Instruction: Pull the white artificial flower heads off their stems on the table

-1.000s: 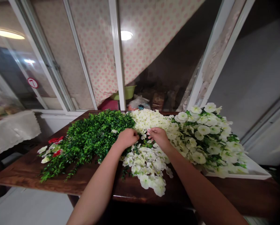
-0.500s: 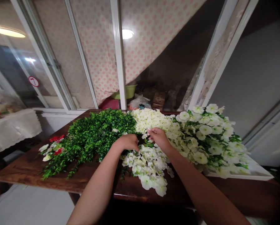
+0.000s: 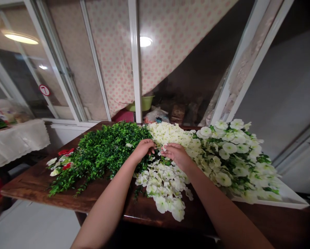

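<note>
My right hand (image 3: 177, 155) pinches a small white flower piece (image 3: 165, 148) between thumb and fingers, above the middle of the table. Close by on the left, my left hand (image 3: 145, 149) has loosely bent fingers that stand apart, and I see nothing in them. Below both hands lies a bunch of white artificial flowers (image 3: 166, 183) with green centres, hanging toward the table's front edge. A pile of cream blossoms (image 3: 167, 133) lies just beyond my fingers. Left of my left hand spreads a dense heap of green artificial foliage (image 3: 105, 148).
On the right, large white flowers (image 3: 235, 148) fill and overhang a white tray (image 3: 294, 200). Red and white flowers (image 3: 63, 160) lie at the left of the dark wooden table (image 3: 30, 188). A window with a dotted curtain (image 3: 165, 45) stands behind; a cloth-covered table (image 3: 22, 138) is far left.
My left hand has risen, turned and loosened its fingers near my right hand. My right hand stays almost in place with the white piece. The view has shifted slightly.
</note>
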Motion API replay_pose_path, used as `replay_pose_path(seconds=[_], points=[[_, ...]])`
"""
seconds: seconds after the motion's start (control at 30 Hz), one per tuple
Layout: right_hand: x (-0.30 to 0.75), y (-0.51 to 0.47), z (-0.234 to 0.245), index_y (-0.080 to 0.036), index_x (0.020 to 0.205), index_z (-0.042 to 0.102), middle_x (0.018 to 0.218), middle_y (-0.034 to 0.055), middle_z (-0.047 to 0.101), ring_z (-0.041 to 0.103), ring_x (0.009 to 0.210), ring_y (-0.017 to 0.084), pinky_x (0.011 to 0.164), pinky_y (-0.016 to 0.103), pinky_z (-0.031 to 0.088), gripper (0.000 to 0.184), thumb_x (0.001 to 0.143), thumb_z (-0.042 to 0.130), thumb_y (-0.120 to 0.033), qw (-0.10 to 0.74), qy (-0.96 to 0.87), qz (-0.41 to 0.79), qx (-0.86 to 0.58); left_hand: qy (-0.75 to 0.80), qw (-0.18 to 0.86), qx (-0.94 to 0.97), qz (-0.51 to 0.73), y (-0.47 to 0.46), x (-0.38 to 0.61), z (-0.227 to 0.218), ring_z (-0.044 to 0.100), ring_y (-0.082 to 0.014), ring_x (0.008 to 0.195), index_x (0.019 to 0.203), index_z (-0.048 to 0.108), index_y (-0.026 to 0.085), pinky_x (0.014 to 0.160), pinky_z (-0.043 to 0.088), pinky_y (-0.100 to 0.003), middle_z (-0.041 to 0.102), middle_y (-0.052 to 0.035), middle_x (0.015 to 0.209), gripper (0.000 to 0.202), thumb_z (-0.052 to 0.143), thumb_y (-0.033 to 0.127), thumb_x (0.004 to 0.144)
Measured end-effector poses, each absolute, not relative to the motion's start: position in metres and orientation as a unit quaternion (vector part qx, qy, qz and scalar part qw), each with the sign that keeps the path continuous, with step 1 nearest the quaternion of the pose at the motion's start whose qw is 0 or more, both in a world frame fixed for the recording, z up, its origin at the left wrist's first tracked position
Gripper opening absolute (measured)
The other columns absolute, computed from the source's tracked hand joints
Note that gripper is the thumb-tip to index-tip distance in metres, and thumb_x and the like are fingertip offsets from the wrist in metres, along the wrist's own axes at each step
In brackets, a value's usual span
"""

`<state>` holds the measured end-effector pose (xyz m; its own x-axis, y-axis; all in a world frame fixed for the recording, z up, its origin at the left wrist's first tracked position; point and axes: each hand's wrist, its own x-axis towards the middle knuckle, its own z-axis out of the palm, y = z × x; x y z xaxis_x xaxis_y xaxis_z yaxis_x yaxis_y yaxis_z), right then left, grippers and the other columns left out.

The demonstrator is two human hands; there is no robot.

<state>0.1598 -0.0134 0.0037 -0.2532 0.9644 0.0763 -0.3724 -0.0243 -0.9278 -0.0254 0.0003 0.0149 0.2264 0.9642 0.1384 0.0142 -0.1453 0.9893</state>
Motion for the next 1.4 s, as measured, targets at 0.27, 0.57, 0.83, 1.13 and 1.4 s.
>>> replay_pose_path(seconds=[0.27, 0.57, 0.83, 1.13, 1.4], points=[[0.157, -0.011, -0.003, -0.018, 0.074, 0.065, 0.069, 0.0029, 0.067, 0.066, 0.066, 0.018, 0.071, 0.031, 0.054, 0.023, 0.062, 0.079, -0.032, 0.528, -0.477, 0.624, -0.323, 0.378, 0.559, 0.53, 0.513, -0.004, -0.015, 0.009, 0.057, -0.0135, 0.052, 0.068, 0.049, 0.018, 0.051, 0.046, -0.024, 0.054, 0.0018, 0.056, 0.008, 0.052, 0.024, 0.064], [0.156, -0.01, -0.003, -0.019, 0.07, 0.061, 0.065, 0.0011, 0.062, 0.062, 0.062, 0.017, 0.066, 0.031, 0.052, 0.023, 0.063, 0.075, -0.036, 0.531, -0.481, 0.62, -0.318, 0.353, 0.589, 0.566, 0.457, -0.007, -0.01, 0.008, 0.025, -0.0049, 0.038, 0.072, 0.053, 0.016, 0.04, 0.014, -0.02, 0.029, 0.0081, 0.051, 0.016, 0.051, 0.032, 0.073], [0.152, -0.018, 0.002, -0.019, 0.066, 0.054, 0.066, -0.0006, 0.056, 0.058, 0.062, 0.015, 0.063, 0.028, 0.048, 0.021, 0.069, 0.068, -0.034, 0.53, -0.501, 0.63, -0.267, 0.329, 0.596, 0.574, 0.455, -0.016, -0.003, 0.014, 0.022, -0.004, 0.038, 0.066, 0.044, 0.017, 0.04, 0.01, -0.021, 0.03, 0.0084, 0.049, 0.031, 0.059, 0.042, 0.076], [0.144, -0.019, -0.006, -0.019, 0.067, 0.054, 0.064, -0.0013, 0.055, 0.054, 0.054, 0.013, 0.053, 0.026, 0.045, 0.017, 0.071, 0.064, -0.033, 0.535, -0.49, 0.648, -0.231, 0.306, 0.599, 0.562, 0.481, -0.025, 0.008, 0.015, 0.046, -0.0072, 0.041, 0.058, 0.041, 0.017, 0.041, 0.018, -0.021, 0.044, 0.0044, 0.049, 0.032, 0.059, 0.038, 0.074], [0.141, -0.022, -0.005, -0.022, 0.065, 0.052, 0.061, -0.0021, 0.052, 0.05, 0.053, 0.013, 0.054, 0.027, 0.046, 0.016, 0.07, 0.062, -0.033, 0.554, -0.474, 0.641, -0.239, 0.304, 0.62, 0.534, 0.487, -0.028, 0.009, 0.016, 0.05, -0.0082, 0.044, 0.058, 0.043, 0.017, 0.041, 0.022, -0.019, 0.048, 0.0026, 0.051, 0.031, 0.062, 0.038, 0.071]])
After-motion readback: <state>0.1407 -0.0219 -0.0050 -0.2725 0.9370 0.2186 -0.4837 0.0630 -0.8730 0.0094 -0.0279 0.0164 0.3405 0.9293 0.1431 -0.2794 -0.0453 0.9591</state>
